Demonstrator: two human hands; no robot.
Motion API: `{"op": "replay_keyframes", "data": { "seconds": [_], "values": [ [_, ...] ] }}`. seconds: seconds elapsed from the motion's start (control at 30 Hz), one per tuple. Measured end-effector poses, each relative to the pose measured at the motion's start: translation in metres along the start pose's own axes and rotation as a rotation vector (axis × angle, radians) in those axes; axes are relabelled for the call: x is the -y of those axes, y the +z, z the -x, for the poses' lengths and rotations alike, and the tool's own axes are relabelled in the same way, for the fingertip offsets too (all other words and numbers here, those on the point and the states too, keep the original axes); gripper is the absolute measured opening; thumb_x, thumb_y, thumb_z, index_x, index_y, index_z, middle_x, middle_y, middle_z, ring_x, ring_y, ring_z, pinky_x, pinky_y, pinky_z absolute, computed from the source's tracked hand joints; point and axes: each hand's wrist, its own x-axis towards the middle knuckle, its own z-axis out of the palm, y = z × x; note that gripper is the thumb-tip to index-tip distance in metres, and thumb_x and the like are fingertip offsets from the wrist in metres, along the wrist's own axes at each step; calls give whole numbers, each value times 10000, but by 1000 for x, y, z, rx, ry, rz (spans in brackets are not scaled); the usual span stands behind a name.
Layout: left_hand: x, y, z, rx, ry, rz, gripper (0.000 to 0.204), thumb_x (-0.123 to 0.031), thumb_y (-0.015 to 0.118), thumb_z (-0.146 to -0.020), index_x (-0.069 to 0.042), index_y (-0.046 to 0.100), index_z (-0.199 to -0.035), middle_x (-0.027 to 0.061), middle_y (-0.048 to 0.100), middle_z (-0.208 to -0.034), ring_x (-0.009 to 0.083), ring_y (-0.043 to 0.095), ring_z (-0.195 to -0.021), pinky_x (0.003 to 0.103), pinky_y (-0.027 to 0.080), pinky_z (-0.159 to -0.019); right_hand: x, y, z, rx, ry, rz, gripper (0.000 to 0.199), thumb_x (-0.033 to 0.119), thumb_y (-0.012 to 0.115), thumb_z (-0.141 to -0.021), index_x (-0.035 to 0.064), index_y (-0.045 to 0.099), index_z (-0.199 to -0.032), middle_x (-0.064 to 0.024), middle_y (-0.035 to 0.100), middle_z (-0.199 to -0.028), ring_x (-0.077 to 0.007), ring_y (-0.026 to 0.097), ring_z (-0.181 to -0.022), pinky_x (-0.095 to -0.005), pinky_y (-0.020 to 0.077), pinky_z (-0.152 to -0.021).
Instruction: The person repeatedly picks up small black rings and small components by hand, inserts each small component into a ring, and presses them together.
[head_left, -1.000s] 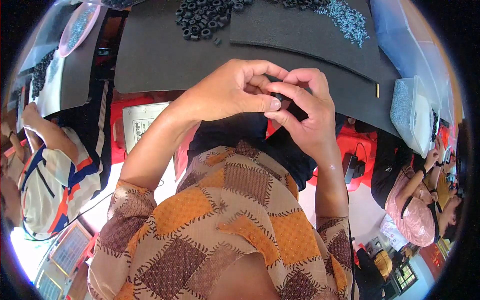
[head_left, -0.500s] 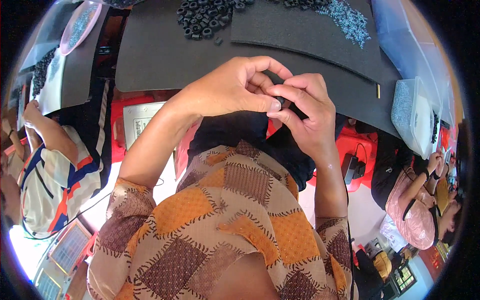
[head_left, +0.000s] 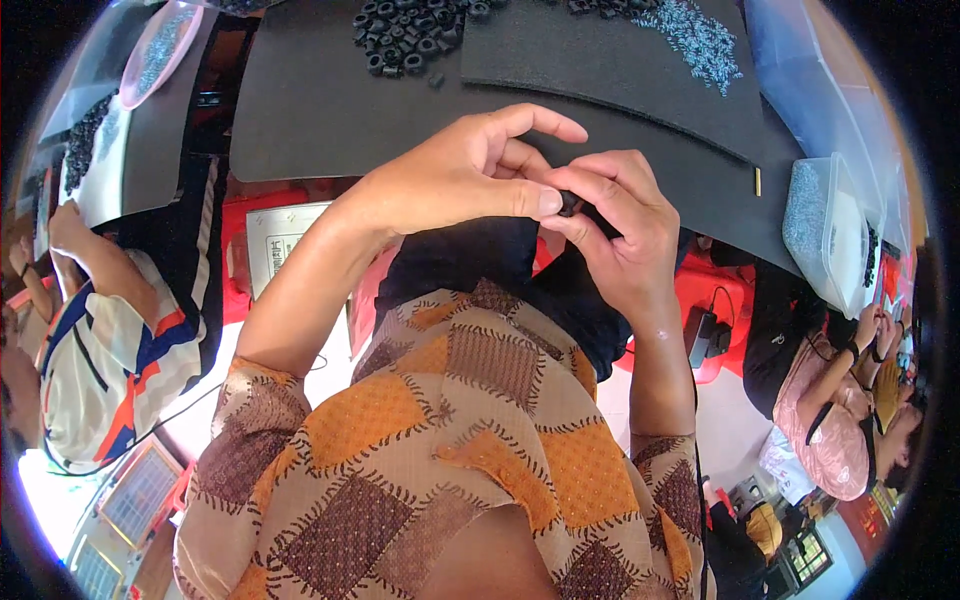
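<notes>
Black small part sits btwn your hands, nr the front edge of the table. Your R hand pinches it w/ thumb & fingers; your L hand has its thumb agst it, index raised, can't tell if gripping. Blk pieces & blue bits lie beyond.

Carton, pale, left of the lap: dark printed characters inside a ruled outline, small and blurred. Wall panel, red, lower right: yellowish marks, illegible. Garment, pink, right: small pale emblem, lettering indistinct.
</notes>
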Motion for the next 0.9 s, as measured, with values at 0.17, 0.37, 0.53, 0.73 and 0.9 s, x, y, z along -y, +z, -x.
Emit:
{"op": "replay_keyframes", "data": {
  "seconds": [0.17,0.37,0.53,0.73,0.9],
  "values": [
    [-2,2,5,32,29,-107,656,-159,795,-817,-21,475,-1373,77,653,-1064,130,639,-939,257,529,-817,-1,-1,1,-44,6,-59,340,84,807,-666,81,710,-992,-70,664,-907,-260,626,-821,-343,516,-685],
    [-1,19,10,-97,132,-332,620,-159,832,-762,-26,560,-1304,32,671,-910,102,637,-834,272,542,-762,0,-1,0,-60,-5,-102,348,60,812,-652,76,707,-984,-69,673,-888,-254,638,-804,-333,523,-685],
    [-9,27,11,-141,147,-485,607,-178,835,-760,-21,571,-1283,17,660,-852,94,628,-797,269,534,-746,-1,0,0,-73,-12,-92,346,40,803,-640,76,704,-970,-63,674,-878,-257,640,-784,-335,528,-678],
    [-4,15,10,-76,88,-176,598,-169,801,-808,-3,523,-1311,38,653,-993,87,610,-891,257,500,-838,2,-1,-10,-61,-63,-52,356,48,809,-639,70,706,-979,-67,665,-886,-244,629,-791,-327,527,-692],
    [2,0,8,-45,27,180,582,-142,751,-849,-18,480,-1349,71,654,-1134,118,628,-996,272,493,-920,-4,3,-12,-62,-25,-212,344,77,821,-674,88,719,-1003,-58,591,-982,-208,609,-854,-315,513,-724]
  ]
}}
